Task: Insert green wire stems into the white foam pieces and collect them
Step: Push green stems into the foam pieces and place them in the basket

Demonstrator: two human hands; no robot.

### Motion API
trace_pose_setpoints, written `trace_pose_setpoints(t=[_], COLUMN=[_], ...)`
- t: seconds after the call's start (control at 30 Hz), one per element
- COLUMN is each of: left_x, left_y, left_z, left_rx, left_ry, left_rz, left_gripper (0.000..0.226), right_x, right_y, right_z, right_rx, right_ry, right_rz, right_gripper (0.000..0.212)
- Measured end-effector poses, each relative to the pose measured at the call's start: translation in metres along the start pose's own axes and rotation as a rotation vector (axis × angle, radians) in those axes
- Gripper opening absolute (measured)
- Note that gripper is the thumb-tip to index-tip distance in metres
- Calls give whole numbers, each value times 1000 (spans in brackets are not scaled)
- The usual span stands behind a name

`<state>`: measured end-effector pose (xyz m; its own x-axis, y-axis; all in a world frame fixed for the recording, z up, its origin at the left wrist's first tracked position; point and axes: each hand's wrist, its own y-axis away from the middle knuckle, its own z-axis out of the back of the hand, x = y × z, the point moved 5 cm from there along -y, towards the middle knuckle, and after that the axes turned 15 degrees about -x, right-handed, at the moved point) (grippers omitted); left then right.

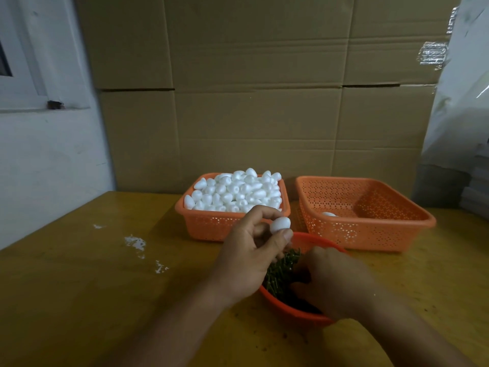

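One white foam piece (280, 224), judged light and easily dented, is pinched at its sides by the left hand (251, 250) above the bowl (293, 312) of green wire stems (280, 271), where the right hand (333, 279) reaches, its grip hidden.

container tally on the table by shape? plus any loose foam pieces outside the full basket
Rectangular orange baskets: 2, one full of foam, one nearly empty
Round orange bowl with green wire stems: 1
Foam pieces outside the full basket: 2, one in the left hand, one in the nearly empty basket
Total: 5
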<state>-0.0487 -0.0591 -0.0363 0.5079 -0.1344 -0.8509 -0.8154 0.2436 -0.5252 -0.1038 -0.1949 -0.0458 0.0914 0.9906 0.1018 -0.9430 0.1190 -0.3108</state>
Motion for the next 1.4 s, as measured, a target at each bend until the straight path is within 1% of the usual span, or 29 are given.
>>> trace_pose_setpoints(t=[0.07, 0.13, 0.2, 0.27, 0.43, 0.63, 0.73, 0.83, 0.97, 1.03, 1.13, 1.27, 1.4], left_x=[0, 2, 4, 4, 0, 3, 5, 5, 6, 6, 7, 7, 6], left_y=[-1, -2, -2, -2, 0, 2, 3, 3, 4, 4, 4, 4, 4], left_z=[0, 1, 2, 1, 1, -1, -1, 0, 1, 1, 0, 1, 2], left_rx=[-29, -46, -64, -76, -74, -56, -39, -26, -27, -32, -35, -29, -30], left_ry=[6, 23, 88, 173, 259, 389, 403, 403, 403, 410, 419, 420, 401], left_rz=[11, 56, 129, 194, 266, 419, 473, 504, 530, 536, 549, 565, 559], left_gripper=[10, 17, 22, 19, 24, 16, 17, 19, 16, 17, 18, 25, 28], right_x=[-1, -2, -3, -5, -3, -3, -5, -6, -9, -9, -9, -5, 2], right_y=[0, -1, -1, 0, 1, 1, -1, -1, 3, 6, 9, 13, 16], right_z=[1, 1, 2, 1, -2, -1, 0, 5, 15, 20, 27, 36, 42], right_rx=[-23, -27, -32, -43, -19, -38, -77, -153, -289, -333, -365, -393, -439], right_ry=[7, -6, -24, -41, -58, -97, -138, -202, -324, -430, -660, -918, -1028], right_rz=[-9, -21, -28, -35, -11, -39, -81, -105, -122, -110, -116, -127, -101], right_gripper=[18, 15, 13, 11, 17, 16, 17, 14, 12, 14, 21, 18, 12])
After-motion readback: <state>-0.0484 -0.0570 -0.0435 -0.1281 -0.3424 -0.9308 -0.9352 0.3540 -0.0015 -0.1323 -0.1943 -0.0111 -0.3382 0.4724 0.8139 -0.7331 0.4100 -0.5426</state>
